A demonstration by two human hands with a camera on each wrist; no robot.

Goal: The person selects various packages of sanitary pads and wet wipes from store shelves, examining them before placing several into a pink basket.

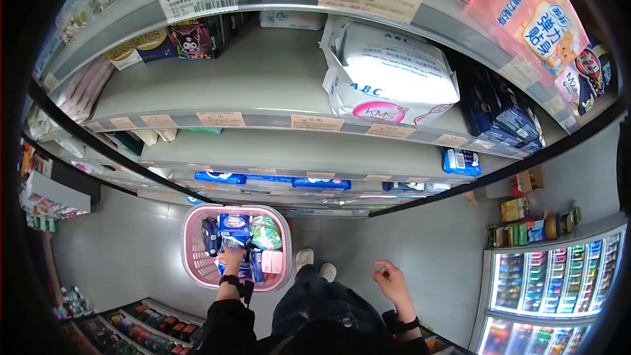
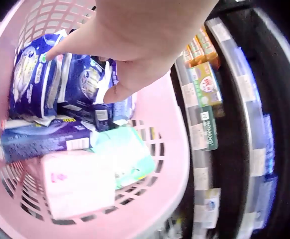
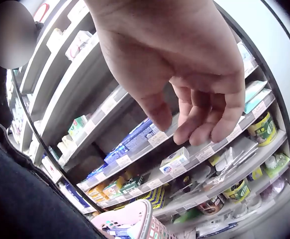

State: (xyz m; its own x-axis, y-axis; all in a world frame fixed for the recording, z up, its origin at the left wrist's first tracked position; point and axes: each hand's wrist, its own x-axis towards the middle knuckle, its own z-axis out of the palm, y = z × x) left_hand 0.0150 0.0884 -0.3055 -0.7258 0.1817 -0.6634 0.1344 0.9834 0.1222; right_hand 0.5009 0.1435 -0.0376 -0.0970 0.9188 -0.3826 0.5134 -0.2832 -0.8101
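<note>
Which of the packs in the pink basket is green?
The mint-green pack, beside the pale pink pack. Its green colour sets it apart: the others visible in the basket are that pink one and blue packs.

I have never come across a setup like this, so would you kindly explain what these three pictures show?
There is no machine here, just a person working bare-handed by shop shelves. One picture comes from a camera worn on the head, looking forward and down; the others come from a camera on each wrist. A pink basket stands on the floor, holding blue packs, a pink pack and a green pack, among others. The left hand reaches in over the blue packs; whether it grips one is unclear. The right hand holds nothing, its fingers loosely curled.
</note>
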